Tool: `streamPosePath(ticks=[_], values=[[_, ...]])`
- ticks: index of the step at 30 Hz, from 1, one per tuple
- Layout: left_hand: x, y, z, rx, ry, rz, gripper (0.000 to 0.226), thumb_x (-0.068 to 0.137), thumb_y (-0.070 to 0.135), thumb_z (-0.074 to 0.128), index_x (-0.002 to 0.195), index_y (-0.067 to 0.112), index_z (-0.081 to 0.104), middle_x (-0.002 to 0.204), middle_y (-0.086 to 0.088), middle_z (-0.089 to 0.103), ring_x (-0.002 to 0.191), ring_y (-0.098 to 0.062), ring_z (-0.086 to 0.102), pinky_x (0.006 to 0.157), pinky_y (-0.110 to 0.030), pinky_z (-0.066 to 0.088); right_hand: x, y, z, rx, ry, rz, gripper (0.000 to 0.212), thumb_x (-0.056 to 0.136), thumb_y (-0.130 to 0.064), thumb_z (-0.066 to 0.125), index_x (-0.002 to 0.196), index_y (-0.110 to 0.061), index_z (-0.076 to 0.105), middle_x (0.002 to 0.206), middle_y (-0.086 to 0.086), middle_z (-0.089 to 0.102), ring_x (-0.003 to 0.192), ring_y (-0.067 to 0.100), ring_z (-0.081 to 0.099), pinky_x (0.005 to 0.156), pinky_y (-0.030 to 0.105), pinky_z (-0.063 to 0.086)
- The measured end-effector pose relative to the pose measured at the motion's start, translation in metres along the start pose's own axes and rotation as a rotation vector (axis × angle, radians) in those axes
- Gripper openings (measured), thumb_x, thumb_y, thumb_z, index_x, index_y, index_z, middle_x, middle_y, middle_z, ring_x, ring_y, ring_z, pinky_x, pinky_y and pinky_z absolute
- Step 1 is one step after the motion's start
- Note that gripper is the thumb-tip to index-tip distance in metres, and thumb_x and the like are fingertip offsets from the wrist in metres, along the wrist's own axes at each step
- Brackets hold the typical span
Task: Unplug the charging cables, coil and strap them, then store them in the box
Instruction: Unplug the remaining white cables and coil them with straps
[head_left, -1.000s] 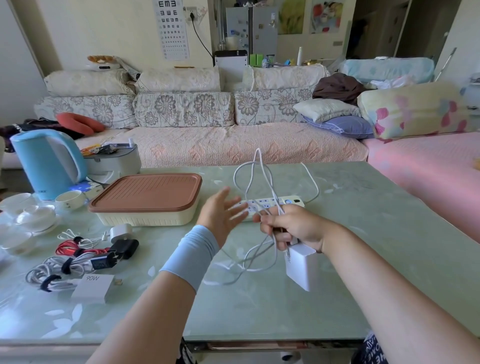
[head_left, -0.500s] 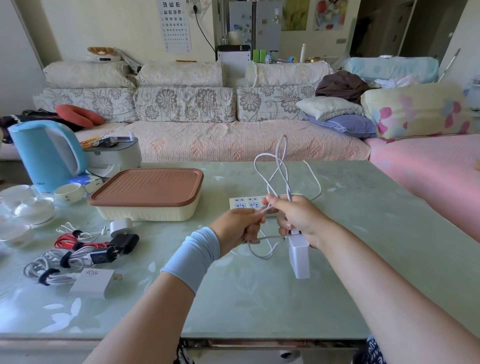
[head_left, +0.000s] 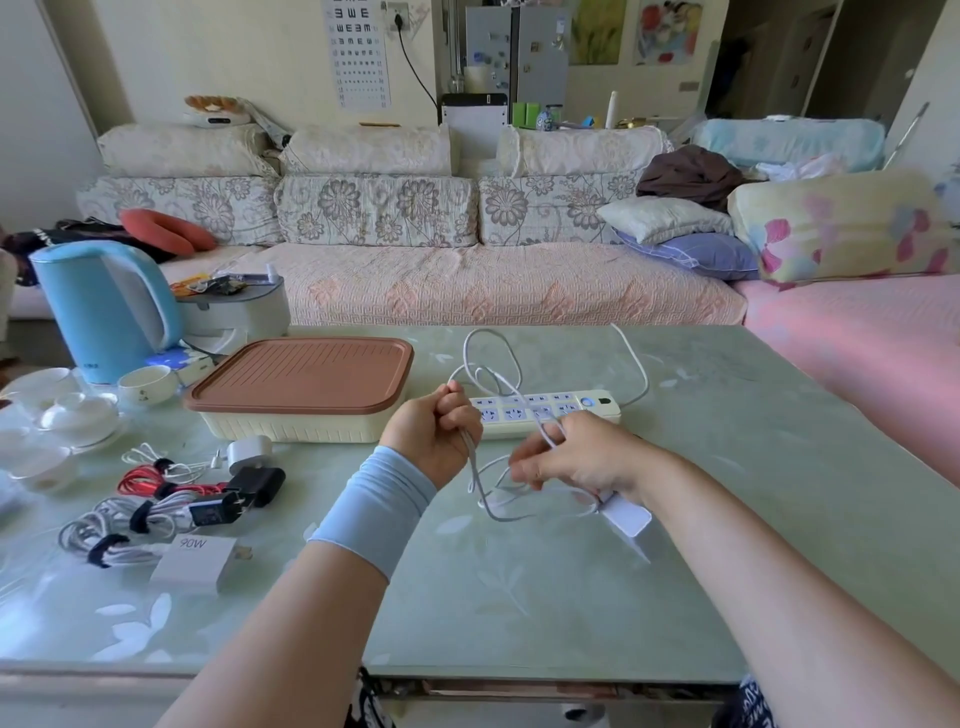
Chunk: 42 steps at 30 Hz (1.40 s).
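A white charging cable (head_left: 491, 371) loops above the pale green table (head_left: 571, 597). My left hand (head_left: 434, 436) grips the cable in a fist, a blue sleeve on its wrist. My right hand (head_left: 576, 454) pinches other strands of the same cable, and the white charger brick (head_left: 626, 514) lies on the table just under that wrist. Behind both hands lies a cream power strip (head_left: 545, 410), nothing plugged into its visible sockets. The cream box with a brown lid (head_left: 301, 382) stands shut to the left.
Strapped cable coils (head_left: 119, 525), a red cable (head_left: 150, 483), black and white plugs (head_left: 254, 478) and a white 90W charger (head_left: 195, 564) lie at the left. A blue kettle (head_left: 101, 304) and white cups (head_left: 148, 384) stand far left. A sofa runs behind the table.
My left hand went from open to gripping the cable. My right hand dropped lower, and the charger brick that hung from it now lies on the table.
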<state>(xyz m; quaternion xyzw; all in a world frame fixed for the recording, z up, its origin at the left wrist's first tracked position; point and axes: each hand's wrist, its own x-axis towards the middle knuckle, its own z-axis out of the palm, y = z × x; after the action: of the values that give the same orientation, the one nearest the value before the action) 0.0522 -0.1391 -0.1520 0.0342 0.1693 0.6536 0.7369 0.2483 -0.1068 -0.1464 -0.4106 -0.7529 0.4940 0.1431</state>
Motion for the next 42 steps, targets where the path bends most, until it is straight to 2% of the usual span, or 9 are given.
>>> streamPosePath(ticks=[5, 11, 16, 19, 21, 25, 29, 36, 42], values=[[-0.004, 0.024, -0.003, -0.034, 0.000, -0.003, 0.034, 0.098, 0.013, 0.032, 0.067, 0.008, 0.047, 0.043, 0.004, 0.030, 0.045, -0.003, 0.012, 0.030, -0.016, 0.017, -0.011, -0.003, -0.005, -0.290, -0.112, 0.180, 0.013, 0.082, -0.024, 0.074, 0.091, -0.014, 0.076, 0.073, -0.005, 0.073, 0.035, 0.007, 0.033, 0.042, 0.020, 0.026], [-0.006, 0.007, -0.009, 0.081, 0.013, -0.084, 0.029, 0.093, 0.010, 0.035, 0.066, 0.012, 0.044, 0.044, 0.005, 0.027, 0.041, -0.004, 0.013, 0.031, -0.017, 0.015, -0.001, -0.002, -0.005, 0.038, 0.000, 0.025, 0.025, 0.096, -0.032, 0.062, 0.096, -0.010, 0.074, 0.093, 0.009, 0.076, 0.042, 0.016, 0.030, 0.044, 0.024, 0.029], [0.001, -0.021, -0.002, -0.086, 0.022, -0.011, 0.044, 0.100, 0.010, 0.029, 0.056, 0.017, 0.032, 0.040, 0.004, 0.022, 0.029, -0.009, 0.018, 0.029, -0.018, 0.015, -0.001, -0.006, 0.015, 0.059, -0.038, -0.029, 0.025, 0.084, -0.028, 0.078, 0.063, -0.021, 0.067, 0.046, -0.007, 0.030, 0.043, 0.014, 0.021, 0.045, 0.025, 0.020], [0.002, -0.019, -0.002, -0.164, 0.032, 0.052, 0.052, 0.101, 0.013, 0.029, 0.049, 0.015, 0.029, 0.039, 0.004, 0.021, 0.027, -0.011, 0.020, 0.028, -0.019, 0.014, -0.010, -0.013, 0.013, 0.168, -0.230, -0.047, 0.015, 0.097, -0.019, 0.061, 0.097, -0.014, 0.075, 0.043, -0.016, 0.046, 0.037, 0.008, 0.021, 0.044, 0.025, 0.019], [0.001, -0.015, -0.004, -0.217, 0.014, 0.079, 0.050, 0.101, 0.014, 0.029, 0.051, 0.016, 0.028, 0.039, 0.004, 0.021, 0.027, -0.011, 0.021, 0.026, -0.021, 0.016, -0.010, -0.013, 0.011, 0.250, -0.364, -0.026, 0.022, 0.101, -0.015, 0.052, 0.113, -0.001, 0.063, 0.055, -0.014, 0.063, 0.035, 0.005, 0.022, 0.042, 0.021, 0.021], [0.001, -0.002, -0.005, -0.215, 0.006, 0.114, 0.055, 0.102, 0.015, 0.026, 0.049, 0.011, 0.037, 0.041, 0.003, 0.024, 0.032, -0.009, 0.017, 0.028, -0.020, 0.018, -0.003, -0.006, 0.017, 0.206, -0.436, 0.022, 0.020, 0.101, -0.023, 0.053, 0.103, -0.007, 0.066, 0.092, 0.005, 0.072, 0.036, 0.006, 0.027, 0.039, 0.018, 0.028], [-0.003, 0.006, 0.002, -0.135, 0.139, 0.252, 0.047, 0.099, 0.004, 0.025, 0.056, 0.008, 0.044, 0.045, 0.002, 0.032, 0.030, -0.012, 0.031, 0.033, -0.014, 0.032, -0.001, -0.002, 0.008, 0.168, -0.459, 0.035, 0.019, 0.102, -0.022, 0.053, 0.093, -0.011, 0.065, 0.098, 0.009, 0.072, 0.037, 0.005, 0.027, 0.040, 0.017, 0.029], [-0.005, -0.010, 0.004, 0.478, 0.246, 0.262, 0.056, 0.099, 0.056, 0.032, 0.095, 0.008, 0.059, 0.080, -0.010, 0.059, 0.072, -0.025, 0.060, 0.069, -0.039, 0.057, 0.002, 0.000, -0.005, 0.554, -0.266, 0.021, 0.016, 0.101, -0.017, 0.050, 0.098, -0.006, 0.062, 0.107, 0.013, 0.074, 0.031, 0.002, 0.024, 0.037, 0.016, 0.024], [-0.017, -0.029, 0.007, 1.115, 0.061, 0.081, 0.039, 0.104, 0.030, 0.040, 0.115, 0.000, 0.062, 0.106, -0.015, 0.069, 0.085, -0.028, 0.068, 0.072, -0.035, 0.060, 0.008, 0.002, -0.012, 0.806, -0.106, 0.031, 0.018, 0.100, -0.018, 0.046, 0.103, -0.012, 0.063, 0.074, 0.001, 0.067, 0.028, 0.003, 0.022, 0.033, 0.015, 0.024]])
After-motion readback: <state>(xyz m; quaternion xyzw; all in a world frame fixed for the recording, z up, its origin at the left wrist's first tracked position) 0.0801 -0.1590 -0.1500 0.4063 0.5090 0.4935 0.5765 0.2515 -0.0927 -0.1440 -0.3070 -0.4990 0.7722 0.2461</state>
